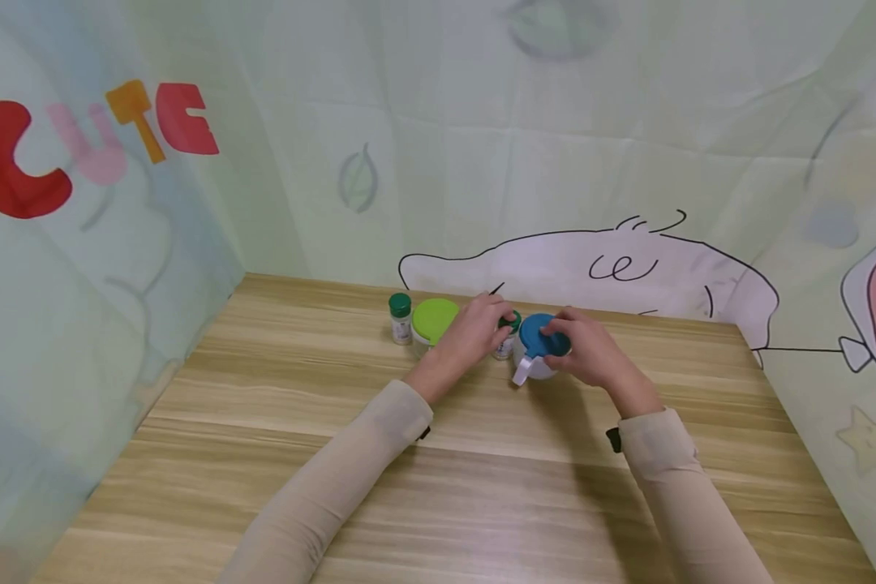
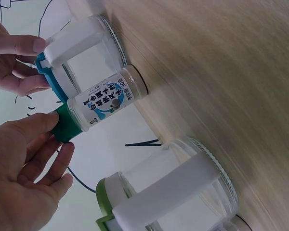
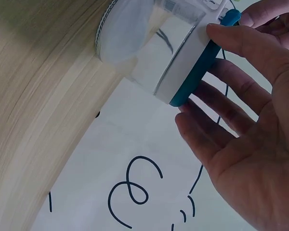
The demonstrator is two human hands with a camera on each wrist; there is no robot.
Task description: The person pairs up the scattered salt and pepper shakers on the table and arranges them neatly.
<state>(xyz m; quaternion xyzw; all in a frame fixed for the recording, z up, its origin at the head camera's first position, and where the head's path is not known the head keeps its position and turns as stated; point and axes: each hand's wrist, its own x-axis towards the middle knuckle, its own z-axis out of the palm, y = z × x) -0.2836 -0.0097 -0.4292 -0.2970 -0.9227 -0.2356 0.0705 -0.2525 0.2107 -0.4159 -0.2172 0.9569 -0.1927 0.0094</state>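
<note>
Near the back of the wooden table, my left hand (image 1: 470,331) pinches the green cap of a small clear seasoning shaker (image 2: 106,101) between thumb and fingers. The shaker stands upright, its label printed with dark characters. Just right of it is a glass jar with a blue lid (image 1: 534,332) and a white handle (image 2: 77,39). My right hand (image 1: 590,349) holds this jar by its lid, thumb on the near side and fingers around the rim. To the left of my left hand stands a matching jar with a light green lid (image 1: 434,318), partly hidden by that hand.
A second green-capped shaker (image 1: 401,323) stands at the left end of the row. Behind the row, a printed cloth (image 1: 453,178) hangs along the table's back edge, with more cloth at both sides. Bare wood (image 1: 474,503) lies between the forearms.
</note>
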